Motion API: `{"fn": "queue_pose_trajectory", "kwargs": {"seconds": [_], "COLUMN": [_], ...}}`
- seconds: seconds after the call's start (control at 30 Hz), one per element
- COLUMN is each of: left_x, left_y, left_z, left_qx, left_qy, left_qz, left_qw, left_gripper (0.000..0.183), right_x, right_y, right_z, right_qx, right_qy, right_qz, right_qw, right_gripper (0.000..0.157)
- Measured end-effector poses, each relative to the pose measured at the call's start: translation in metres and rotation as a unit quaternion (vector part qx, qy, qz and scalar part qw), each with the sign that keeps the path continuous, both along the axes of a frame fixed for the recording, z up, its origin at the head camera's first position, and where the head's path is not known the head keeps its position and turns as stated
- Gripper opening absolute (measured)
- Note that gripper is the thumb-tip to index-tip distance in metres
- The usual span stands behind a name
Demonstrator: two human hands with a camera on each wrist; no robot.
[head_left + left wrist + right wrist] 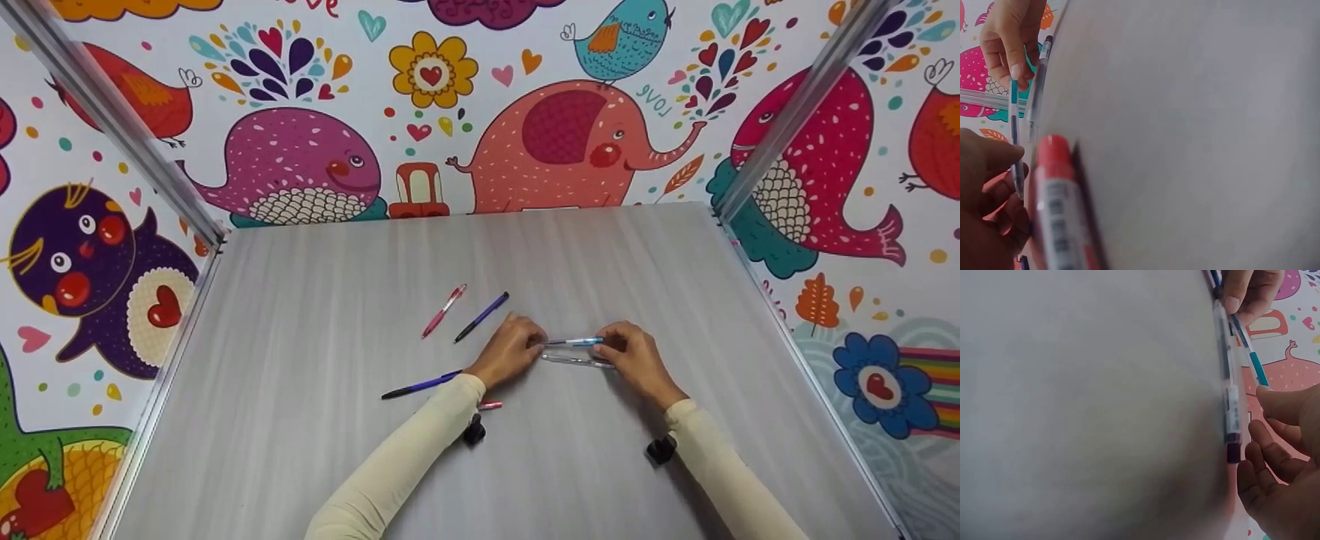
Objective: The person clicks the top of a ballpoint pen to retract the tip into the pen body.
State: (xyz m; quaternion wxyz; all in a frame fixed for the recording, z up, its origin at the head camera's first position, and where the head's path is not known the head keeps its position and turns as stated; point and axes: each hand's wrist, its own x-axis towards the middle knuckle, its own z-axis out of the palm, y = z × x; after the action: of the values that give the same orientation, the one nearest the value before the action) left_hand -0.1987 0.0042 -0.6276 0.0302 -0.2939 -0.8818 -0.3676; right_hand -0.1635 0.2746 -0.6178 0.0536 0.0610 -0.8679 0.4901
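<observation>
Between the two hands is a slim clear pen with a teal-blue section. My left hand pinches its tip end between thumb and fingers. At its other end, the thumb and fingertips of my right hand pinch the teal part, as the right wrist view shows. A second clear pen with a dark purple end lies on the table just nearer to me, close to the right fingers. Close to the left wrist camera, a pen with a red end lies on the table, partly hidden by the left arm in the head view.
A pink-red pen and a blue pen with black ends lie left of the hands. Another blue and black pen reaches under the left forearm. Printed wall panels and metal rails border the grey table.
</observation>
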Motion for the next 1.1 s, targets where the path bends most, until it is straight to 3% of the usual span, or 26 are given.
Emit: {"fn": "queue_pose_trajectory", "kwargs": {"seconds": [0.3,0.6,0.83,0.93,1.1], "left_x": [-0.003,-0.004,0.003,0.006,0.004], "left_y": [0.005,0.006,-0.002,-0.007,-0.014], "left_z": [0.003,0.002,0.011,0.014,0.007], "left_qx": [-0.063,-0.058,-0.034,-0.008,0.041], "left_qy": [-0.001,-0.035,-0.053,-0.022,0.077], "left_qz": [0.001,0.008,0.015,0.030,0.079], "left_qw": [0.9980,0.9977,0.9979,0.9993,0.9931], "left_gripper": [0.010,0.012,0.018,0.019,0.020], "right_x": [-0.001,-0.003,-0.005,-0.005,-0.011], "right_y": [0.005,0.006,0.006,0.004,-0.004], "right_z": [-0.007,-0.008,0.003,0.007,0.009], "right_qx": [0.044,0.061,0.067,0.059,0.053], "right_qy": [-0.010,-0.004,-0.028,-0.027,0.003], "right_qz": [-0.004,0.004,0.028,0.029,0.031], "right_qw": [0.999,0.998,0.997,0.997,0.998], "right_gripper": [0.014,0.013,0.019,0.021,0.021]}}
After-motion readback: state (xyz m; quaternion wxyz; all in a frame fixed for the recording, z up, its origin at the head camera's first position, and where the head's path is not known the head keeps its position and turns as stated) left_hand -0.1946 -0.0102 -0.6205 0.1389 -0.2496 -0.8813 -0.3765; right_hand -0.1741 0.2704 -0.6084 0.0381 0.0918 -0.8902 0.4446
